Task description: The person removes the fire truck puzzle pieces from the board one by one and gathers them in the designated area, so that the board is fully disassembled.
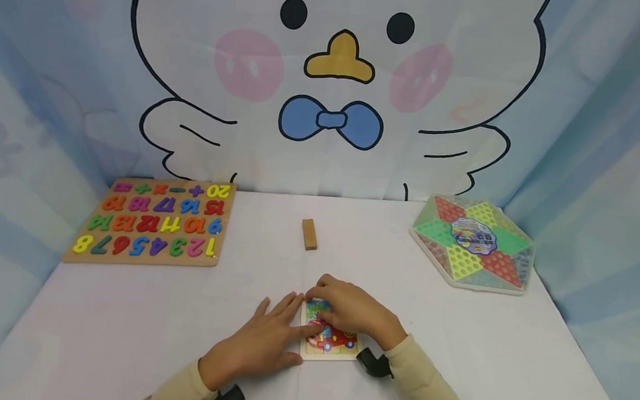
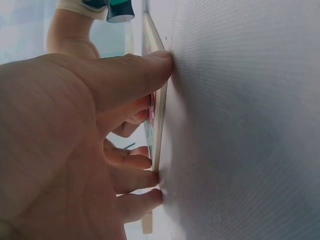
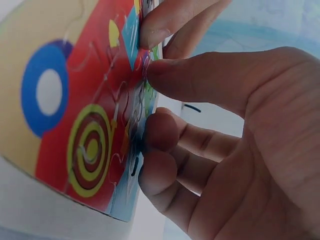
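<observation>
A small jigsaw puzzle (image 1: 338,342) with a red car picture lies on the white table in front of me. My left hand (image 1: 260,339) is spread along its left side with the fingers fairly straight. One left finger rests over the picture, and in the left wrist view the thumb touches the puzzle's pale edge (image 2: 160,115). My right hand (image 1: 354,308) grips the puzzle's far part with curled fingers, the thumb on the picture. In the right wrist view the fingertips press at the picture (image 3: 95,90); whether a single piece is between them is hidden.
A wooden block (image 1: 309,234) lies beyond the puzzle. A number board (image 1: 149,256) with colourful numerals is at the back left. At the back right lies a hexagonal game box (image 1: 471,275) with a star pattern. A printed curtain (image 1: 327,169) hangs behind the table.
</observation>
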Demonstrator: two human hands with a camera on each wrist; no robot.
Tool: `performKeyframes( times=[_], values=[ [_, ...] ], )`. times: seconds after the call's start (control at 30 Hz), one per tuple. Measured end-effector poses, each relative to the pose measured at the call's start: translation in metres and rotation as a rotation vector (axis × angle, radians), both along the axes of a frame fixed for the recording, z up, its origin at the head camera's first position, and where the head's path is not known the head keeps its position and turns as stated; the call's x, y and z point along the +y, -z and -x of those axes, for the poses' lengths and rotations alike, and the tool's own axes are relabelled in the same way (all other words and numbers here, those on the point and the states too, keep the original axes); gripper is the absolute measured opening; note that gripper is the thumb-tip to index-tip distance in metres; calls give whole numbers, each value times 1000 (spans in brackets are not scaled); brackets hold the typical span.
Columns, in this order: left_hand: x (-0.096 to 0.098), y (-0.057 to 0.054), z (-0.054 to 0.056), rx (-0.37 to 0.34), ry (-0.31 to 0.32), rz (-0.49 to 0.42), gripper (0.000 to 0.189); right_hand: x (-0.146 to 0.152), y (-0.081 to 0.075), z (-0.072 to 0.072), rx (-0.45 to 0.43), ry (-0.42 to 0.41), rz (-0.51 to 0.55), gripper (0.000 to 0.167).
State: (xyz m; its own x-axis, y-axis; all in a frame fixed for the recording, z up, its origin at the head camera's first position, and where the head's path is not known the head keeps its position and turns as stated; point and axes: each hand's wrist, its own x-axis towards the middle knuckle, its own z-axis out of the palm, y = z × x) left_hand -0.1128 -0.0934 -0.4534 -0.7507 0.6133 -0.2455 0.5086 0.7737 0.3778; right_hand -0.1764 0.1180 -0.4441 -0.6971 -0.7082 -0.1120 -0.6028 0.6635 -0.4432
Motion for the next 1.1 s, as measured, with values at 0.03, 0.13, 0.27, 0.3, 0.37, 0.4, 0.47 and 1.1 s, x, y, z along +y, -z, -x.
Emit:
performKeyframes(
  times=[0.03,0.13,0.27,0.3,0.37,0.4,0.47,1.1],
  values=[
    [0,0,0,-2,-1,-1,55,0,0,-1,5,4,-6,36],
    [1,-1,0,-14,-4,-5,55,-2,-1,-3,19,16,-30,36],
    [1,-1,0,-22,-6,-8,55,-4,-3,-8,52,23,-67,37],
    [1,-1,0,-22,-6,-9,55,-5,-3,-8,63,22,-76,37],
    [1,-1,0,-21,-8,-13,56,-6,-4,-9,85,22,-93,37],
    [1,-2,0,-19,-8,-16,56,-7,-4,-10,92,22,-98,37],
    [0,-2,-1,-16,-9,-17,56,-8,-4,-10,99,21,-99,37],
    [-2,-2,0,-3,0,-16,56,-8,6,0,-55,41,-26,36]
  ],
)
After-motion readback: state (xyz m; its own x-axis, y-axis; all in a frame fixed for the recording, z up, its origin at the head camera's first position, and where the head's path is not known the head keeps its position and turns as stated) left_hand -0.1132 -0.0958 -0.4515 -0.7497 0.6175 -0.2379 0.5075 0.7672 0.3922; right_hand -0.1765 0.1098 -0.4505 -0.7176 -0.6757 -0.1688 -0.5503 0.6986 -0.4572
